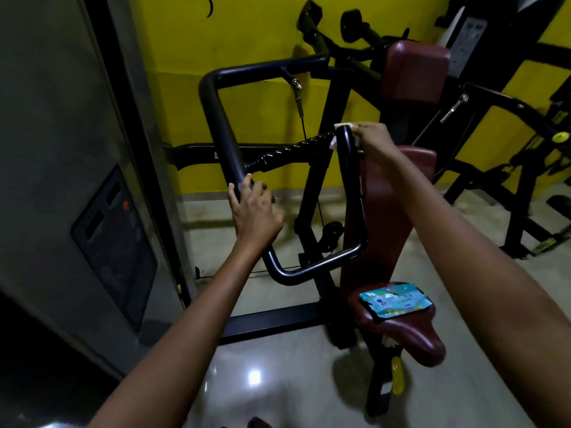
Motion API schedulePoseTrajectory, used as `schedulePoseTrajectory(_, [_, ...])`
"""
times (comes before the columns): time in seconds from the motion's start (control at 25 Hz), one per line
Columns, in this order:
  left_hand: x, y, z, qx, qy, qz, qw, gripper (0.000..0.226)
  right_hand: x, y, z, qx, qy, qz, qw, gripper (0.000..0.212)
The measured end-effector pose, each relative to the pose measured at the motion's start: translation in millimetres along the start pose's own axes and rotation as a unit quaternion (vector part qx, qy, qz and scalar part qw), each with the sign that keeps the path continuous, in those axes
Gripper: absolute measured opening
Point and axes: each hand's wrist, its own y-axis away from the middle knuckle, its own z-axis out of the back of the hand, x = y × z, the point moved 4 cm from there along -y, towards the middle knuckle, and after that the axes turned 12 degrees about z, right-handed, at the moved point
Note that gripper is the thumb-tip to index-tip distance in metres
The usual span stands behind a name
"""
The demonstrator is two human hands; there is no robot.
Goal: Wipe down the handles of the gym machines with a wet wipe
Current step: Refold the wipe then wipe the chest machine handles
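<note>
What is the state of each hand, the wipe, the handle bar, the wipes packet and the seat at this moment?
Left hand: grips the left side of the bar.
Right hand: presses the wet wipe on the bar's end.
Wet wipe: wrapped over the top of the right handle.
Black handle bar: held by both hands.
Wipes packet: lying flat on the seat.
Maroon seat: unoccupied, packet on it.

The wipe packet (396,300) lies on the seat (411,341), near its back edge, right of the handle frame (222,131). The cabinet (77,180) stands left of that frame, with the wall (247,32) behind.
</note>
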Motion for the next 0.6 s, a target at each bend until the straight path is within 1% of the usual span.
schedulePoseTrajectory(0.08, [-0.6, -0.2, -0.8, -0.001, 0.002, 0.0, 1.0, 0.027, -10.7, 13.2, 1.6, -0.052, -0.017, 0.001, 0.999, 0.021])
schedulePoseTrajectory(0.12, [-1.1, -0.1, -1.3, -0.001, 0.003, 0.0, 1.0, 0.027, -16.5, 20.6, 2.8, -0.076, 0.006, 0.015, 0.997, 0.022])
schedulePoseTrajectory(0.2, [-0.9, 0.0, -1.3, -0.004, 0.009, 0.001, 1.0, 0.026, -21.6, 35.3, 1.6, -0.093, 0.112, 0.078, 0.986, 0.027])
schedulePoseTrajectory(0.28, [-0.9, -0.4, -1.6, -0.005, 0.015, 0.002, 1.0, 0.026, -15.6, 43.3, -3.7, -0.058, 0.184, 0.153, 0.969, 0.037])
schedulePoseTrajectory(0.32, [-0.8, -0.4, -1.7, -0.004, 0.016, 0.002, 1.0, 0.026, -13.3, 40.2, -6.8, -0.029, 0.199, 0.171, 0.965, 0.04])
schedulePoseTrajectory(0.4, [-1.3, -0.3, -2.2, -0.002, 0.014, 0.001, 1.0, 0.025, -9.1, 26.2, -7.6, 0.006, 0.216, 0.169, 0.962, 0.042])
schedulePoseTrajectory(0.52, [-0.8, -0.4, -2.9, -0.002, 0.016, 0.003, 1.0, 0.025, -8.9, 19.9, -5.2, 0.002, 0.189, 0.128, 0.974, 0.041])
schedulePoseTrajectory(0.6, [0.0, -0.2, -3.0, -0.004, 0.019, 0.003, 1.0, 0.024, -13.2, 38.2, -8.6, -0.01, 0.207, 0.149, 0.967, 0.044])
